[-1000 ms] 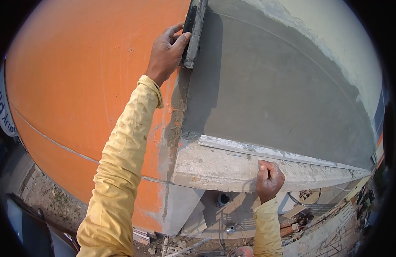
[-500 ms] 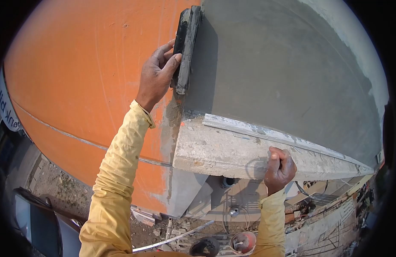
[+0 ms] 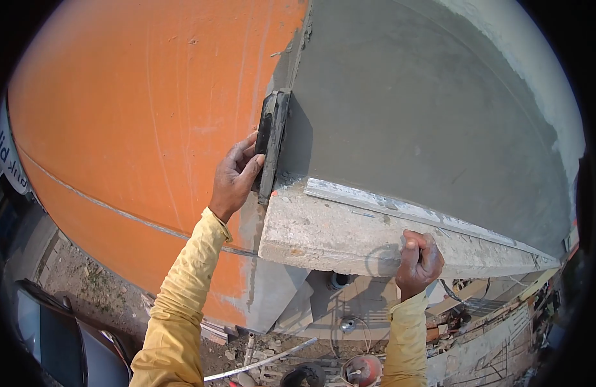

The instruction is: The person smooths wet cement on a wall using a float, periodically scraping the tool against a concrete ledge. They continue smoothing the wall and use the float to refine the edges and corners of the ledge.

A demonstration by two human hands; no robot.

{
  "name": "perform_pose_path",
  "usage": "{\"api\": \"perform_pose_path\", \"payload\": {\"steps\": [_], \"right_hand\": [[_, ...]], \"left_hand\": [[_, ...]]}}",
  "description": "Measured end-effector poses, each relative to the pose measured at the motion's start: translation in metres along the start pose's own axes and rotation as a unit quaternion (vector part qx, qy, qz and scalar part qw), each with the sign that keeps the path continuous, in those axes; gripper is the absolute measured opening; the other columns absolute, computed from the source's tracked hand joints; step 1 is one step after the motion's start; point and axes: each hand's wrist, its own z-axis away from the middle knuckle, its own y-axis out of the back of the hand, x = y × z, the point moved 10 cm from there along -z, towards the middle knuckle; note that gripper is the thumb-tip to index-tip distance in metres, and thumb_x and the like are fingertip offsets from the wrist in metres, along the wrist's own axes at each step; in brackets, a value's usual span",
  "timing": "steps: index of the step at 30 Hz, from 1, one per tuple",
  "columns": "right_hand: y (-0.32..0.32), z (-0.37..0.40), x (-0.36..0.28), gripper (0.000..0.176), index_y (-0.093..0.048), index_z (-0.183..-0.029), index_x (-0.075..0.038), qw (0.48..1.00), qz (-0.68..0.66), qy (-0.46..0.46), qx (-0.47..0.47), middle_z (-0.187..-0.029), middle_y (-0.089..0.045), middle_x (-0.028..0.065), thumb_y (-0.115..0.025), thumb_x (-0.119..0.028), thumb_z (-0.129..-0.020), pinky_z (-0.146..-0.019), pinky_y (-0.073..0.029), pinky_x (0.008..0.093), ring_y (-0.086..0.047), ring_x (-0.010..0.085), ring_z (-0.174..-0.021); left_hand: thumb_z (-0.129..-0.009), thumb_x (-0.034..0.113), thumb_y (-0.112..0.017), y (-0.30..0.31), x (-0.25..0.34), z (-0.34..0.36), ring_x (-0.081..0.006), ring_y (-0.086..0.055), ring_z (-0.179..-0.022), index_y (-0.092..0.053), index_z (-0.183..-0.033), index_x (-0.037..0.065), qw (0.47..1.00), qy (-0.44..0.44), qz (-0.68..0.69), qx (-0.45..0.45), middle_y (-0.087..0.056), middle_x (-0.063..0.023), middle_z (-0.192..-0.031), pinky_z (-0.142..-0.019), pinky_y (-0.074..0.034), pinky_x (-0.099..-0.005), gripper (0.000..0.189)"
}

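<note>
My left hand (image 3: 233, 184) grips a black plastering float (image 3: 272, 145) smeared with grey mortar. The float stands nearly upright along the joint between the orange wall (image 3: 149, 103) and the grey plastered surface (image 3: 414, 97), its lower end close to the left end of a rough concrete ledge (image 3: 330, 232). My right hand (image 3: 419, 263) is closed at the ledge's front edge, fingers curled inward. Whatever it may hold is hidden. A mortar-stained straight strip (image 3: 375, 201) lies along the back of the ledge, against the plaster.
A cable (image 3: 117, 209) runs across the orange wall. Far below are a bucket with red on it (image 3: 362, 370), a dark bucket (image 3: 303, 375), a white pipe (image 3: 262, 362) and rubble. A parked car (image 3: 66, 342) stands at the lower left.
My left hand has moved down the joint with the float, uncovering a mortar-covered edge above it. My right hand stays almost where it was, still closed.
</note>
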Motion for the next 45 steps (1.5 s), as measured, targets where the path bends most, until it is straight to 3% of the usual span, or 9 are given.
{"api": "perform_pose_path", "payload": {"steps": [6, 11, 15, 18, 24, 28, 31, 38, 45], "right_hand": [[0.000, -0.001, -0.004, 0.012, -0.072, -0.091, 0.000, 1.000, 0.012, 0.014, -0.001, -0.072, -0.065, 0.0090, -0.065, -0.009, -0.094, -0.055, -0.045, 0.0306, -0.057, 0.0175, -0.059], [0.000, -0.002, -0.003, 0.013, -0.073, -0.090, -0.001, 0.999, 0.037, -0.005, -0.003, -0.072, -0.066, 0.0091, -0.066, -0.010, -0.094, -0.056, -0.045, 0.0304, -0.057, 0.0175, -0.059], [-0.001, -0.003, -0.007, 0.017, -0.073, -0.092, -0.001, 0.999, 0.039, 0.025, 0.004, -0.065, -0.057, 0.0031, -0.062, -0.013, -0.097, -0.054, -0.040, 0.0288, -0.051, 0.0112, -0.056], [-0.001, -0.004, -0.008, 0.013, -0.074, -0.089, 0.000, 0.998, 0.056, 0.015, 0.003, -0.075, -0.069, 0.0109, -0.066, -0.011, -0.092, -0.055, -0.045, 0.0311, -0.059, 0.0180, -0.059], [-0.001, -0.005, -0.010, 0.013, -0.073, -0.087, 0.000, 0.998, 0.052, 0.025, 0.017, -0.075, -0.069, 0.0103, -0.067, -0.011, -0.091, -0.054, -0.044, 0.0311, -0.056, 0.0174, -0.057], [0.000, -0.005, -0.009, 0.013, -0.073, -0.087, 0.000, 0.998, 0.058, 0.028, 0.022, -0.075, -0.069, 0.0107, -0.067, -0.011, -0.091, -0.054, -0.045, 0.0312, -0.058, 0.0178, -0.057], [0.000, -0.006, -0.012, 0.012, -0.072, -0.087, 0.000, 0.998, 0.056, 0.029, 0.027, -0.076, -0.069, 0.0108, -0.067, -0.010, -0.091, -0.055, -0.046, 0.0313, -0.060, 0.0184, -0.058], [-0.002, -0.005, -0.012, 0.012, -0.073, -0.086, -0.001, 0.998, 0.054, 0.025, 0.026, -0.075, -0.069, 0.0105, -0.067, -0.010, -0.091, -0.054, -0.046, 0.0310, -0.058, 0.0182, -0.058], [-0.002, -0.005, -0.010, 0.014, -0.072, -0.085, -0.001, 0.998, 0.066, 0.018, 0.016, -0.074, -0.068, 0.0102, -0.067, -0.012, -0.091, -0.055, -0.045, 0.0316, -0.057, 0.0183, -0.057]], "left_hand": [[-0.104, 0.009, -0.060, 0.009, -0.029, 0.044, -0.0140, -0.065, -0.109, -0.045, -0.150, -0.002, 0.999, 0.041, -0.011, -0.021, -0.067, -0.0101, -0.124, -0.094, -0.055, -0.0297, 0.050], [-0.103, 0.011, -0.063, 0.041, -0.100, 0.112, -0.0132, -0.065, -0.108, -0.047, -0.148, -0.002, 0.984, 0.172, -0.037, 0.002, -0.066, -0.0073, -0.122, -0.091, -0.054, -0.0279, 0.050], [-0.102, 0.014, -0.065, 0.071, -0.127, 0.150, -0.0129, -0.061, -0.105, -0.049, -0.149, 0.000, 0.980, 0.143, -0.125, 0.053, -0.065, -0.0077, -0.121, -0.094, -0.052, -0.0319, 0.052], [-0.104, 0.016, -0.062, 0.062, -0.053, 0.093, -0.0121, -0.062, -0.102, -0.043, -0.152, -0.001, 0.996, 0.037, 0.003, 0.087, -0.066, -0.0082, -0.120, -0.089, -0.053, -0.0295, 0.054], [-0.107, 0.018, -0.057, 0.007, 0.121, -0.090, -0.0104, -0.066, -0.096, -0.036, -0.156, 0.001, 0.990, -0.132, 0.042, -0.005, -0.069, -0.0099, -0.116, -0.085, -0.056, -0.0265, 0.056], [-0.107, 0.020, -0.058, -0.031, 0.174, -0.166, -0.0107, -0.068, -0.093, -0.040, -0.156, 0.003, 0.987, -0.154, -0.047, -0.024, -0.072, -0.0107, -0.110, -0.085, -0.056, -0.0267, 0.055], [-0.106, 0.020, -0.059, -0.050, 0.180, -0.171, -0.0112, -0.069, -0.090, -0.043, -0.155, 0.004, 0.982, -0.153, -0.102, -0.045, -0.074, -0.0113, -0.107, -0.085, -0.057, -0.0265, 0.054], [-0.105, 0.018, -0.060, -0.039, 0.141, -0.139, -0.0091, -0.068, -0.088, -0.045, -0.155, 0.004, 0.988, -0.105, -0.105, -0.045, -0.075, -0.0100, -0.103, -0.084, -0.056, -0.0256, 0.054], [-0.102, 0.008, -0.062, 0.002, 0.024, -0.008, -0.0130, -0.069, -0.100, -0.047, -0.154, 0.003, 0.997, 0.012, -0.070, -0.029, -0.074, -0.0125, -0.117, -0.091, -0.055, -0.0292, 0.054]]}}
